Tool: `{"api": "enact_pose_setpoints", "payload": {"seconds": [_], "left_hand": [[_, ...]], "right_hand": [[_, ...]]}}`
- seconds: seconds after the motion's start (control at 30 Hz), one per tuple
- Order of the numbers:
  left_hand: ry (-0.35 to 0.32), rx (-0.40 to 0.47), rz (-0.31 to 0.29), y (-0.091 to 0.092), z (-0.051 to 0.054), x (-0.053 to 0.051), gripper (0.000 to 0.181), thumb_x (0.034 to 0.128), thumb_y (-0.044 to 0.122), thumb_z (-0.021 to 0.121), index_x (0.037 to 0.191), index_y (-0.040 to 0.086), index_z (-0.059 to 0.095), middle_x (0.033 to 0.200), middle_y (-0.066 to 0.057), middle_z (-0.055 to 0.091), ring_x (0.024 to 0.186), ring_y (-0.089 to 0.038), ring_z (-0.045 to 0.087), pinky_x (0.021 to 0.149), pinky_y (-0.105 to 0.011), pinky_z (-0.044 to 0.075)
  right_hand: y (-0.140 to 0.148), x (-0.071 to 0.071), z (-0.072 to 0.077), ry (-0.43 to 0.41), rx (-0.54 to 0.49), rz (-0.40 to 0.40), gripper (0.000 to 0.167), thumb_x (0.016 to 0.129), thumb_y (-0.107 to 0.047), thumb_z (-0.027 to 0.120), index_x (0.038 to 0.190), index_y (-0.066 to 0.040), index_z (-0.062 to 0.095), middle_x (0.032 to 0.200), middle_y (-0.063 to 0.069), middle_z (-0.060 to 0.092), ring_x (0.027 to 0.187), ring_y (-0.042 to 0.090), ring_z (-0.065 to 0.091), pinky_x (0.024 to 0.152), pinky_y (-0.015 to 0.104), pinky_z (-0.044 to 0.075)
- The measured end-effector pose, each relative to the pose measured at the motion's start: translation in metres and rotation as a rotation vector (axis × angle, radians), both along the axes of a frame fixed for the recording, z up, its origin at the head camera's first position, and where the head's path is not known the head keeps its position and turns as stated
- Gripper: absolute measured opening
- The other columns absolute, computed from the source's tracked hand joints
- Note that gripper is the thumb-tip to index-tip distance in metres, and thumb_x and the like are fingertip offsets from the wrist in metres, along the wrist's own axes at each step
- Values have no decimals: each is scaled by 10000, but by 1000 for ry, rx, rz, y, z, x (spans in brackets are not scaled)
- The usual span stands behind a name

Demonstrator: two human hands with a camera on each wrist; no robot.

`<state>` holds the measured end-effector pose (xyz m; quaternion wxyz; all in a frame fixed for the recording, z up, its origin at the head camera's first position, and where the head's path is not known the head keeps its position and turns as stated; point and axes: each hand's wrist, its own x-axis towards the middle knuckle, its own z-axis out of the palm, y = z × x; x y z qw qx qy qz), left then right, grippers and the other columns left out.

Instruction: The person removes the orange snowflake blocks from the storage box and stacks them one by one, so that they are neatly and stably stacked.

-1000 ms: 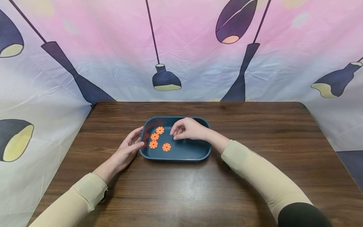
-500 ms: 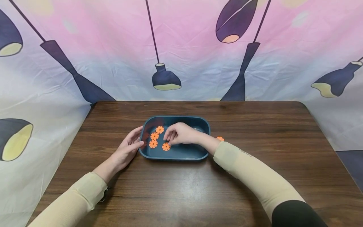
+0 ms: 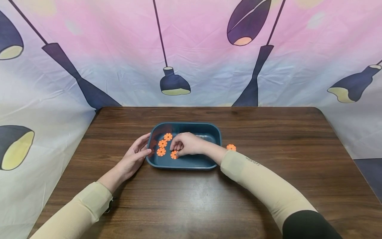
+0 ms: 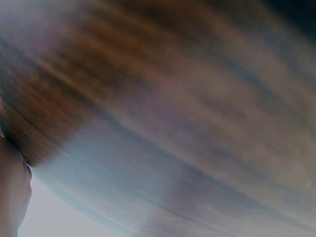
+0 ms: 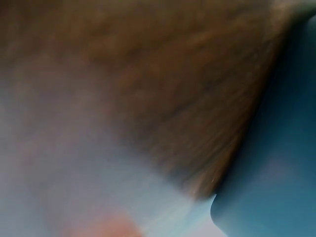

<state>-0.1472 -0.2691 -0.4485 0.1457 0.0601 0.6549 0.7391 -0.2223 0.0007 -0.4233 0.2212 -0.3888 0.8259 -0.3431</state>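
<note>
A dark blue rectangular tray (image 3: 198, 164) stands on the table. My left hand (image 3: 134, 157) holds its left end, the thumb over the rim and the fingers along the outside. Inside, near that end, three flat orange notched discs (image 3: 162, 143) lie in a row. To their right, my right hand (image 3: 191, 143) has curled fingers and a thumb at another orange notched disc (image 3: 174, 154), partly covering it. A further orange notched disc (image 3: 231, 147) is on the table right of the tray. The left wrist view catches only an edge of the left hand (image 4: 14, 190).
The brown wooden table (image 3: 191, 202) extends on all sides of the tray. Behind it hangs a cloth backdrop (image 3: 206, 49) printed with lamps. In the right wrist view, the blurred tray wall (image 5: 276, 173) fills the right side.
My right hand has moved left and toward me inside the tray, reaching the separate disc. The disc on the table has come into view from behind the right arm. My left hand stays put.
</note>
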Motion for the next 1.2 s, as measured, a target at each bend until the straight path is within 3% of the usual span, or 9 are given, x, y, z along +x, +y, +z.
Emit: {"api": "enact_pose_setpoints", "payload": {"seconds": [0.47, 0.77, 1.0, 1.2], "left_hand": [[-7, -19, 1, -1, 1, 1, 595, 1074, 9, 529, 1619, 180, 362, 1547, 77, 450, 1436, -35, 420, 1090, -132, 457], [-21, -40, -12, -2, 1, 1, 618, 1089, 17, 507, 1655, 164, 307, 1575, 69, 420, 1451, -29, 401, 1091, -133, 460], [-9, -21, -10, -2, 2, 2, 592, 1082, 23, 525, 1623, 203, 366, 1552, 75, 453, 1431, -20, 434, 1090, -141, 465], [-15, -33, -11, -2, 1, -1, 605, 1090, 16, 502, 1650, 167, 326, 1555, 69, 448, 1423, -15, 443, 1081, -143, 474]], "right_hand": [[-4, 3, -3, 95, 71, 24, 223, 914, -89, 847, 1117, -107, 756, 1094, 44, 673, 948, 116, 615, 836, 193, 518], [1, 3, 0, 84, 43, 29, 184, 905, -60, 847, 1010, -114, 706, 978, 29, 662, 873, 103, 591, 788, 178, 502], [11, 2, 10, 64, 16, 24, 78, 968, -40, 759, 994, -109, 733, 939, 27, 712, 849, 96, 621, 794, 189, 529], [27, -2, 18, 81, 2, -6, 42, 995, -86, 740, 1019, -110, 763, 977, 20, 749, 875, 95, 650, 812, 201, 549]]}}
